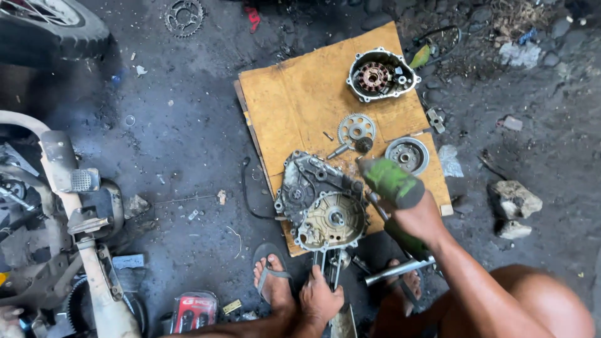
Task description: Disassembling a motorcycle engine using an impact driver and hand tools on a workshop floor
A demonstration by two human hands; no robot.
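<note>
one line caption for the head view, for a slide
Right hand holds green power tool over engine case on cardboard

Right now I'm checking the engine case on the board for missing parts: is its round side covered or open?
Open: the engine case lies flat on the cardboard, its round cavity and central hub exposed.

We see a grimy grey metal engine crankcase half (319, 200) lying flat at the near edge of a brown cardboard sheet, round tan clutch side up. Our green-bodied power tool (393, 183) tilts above its right edge.
</note>
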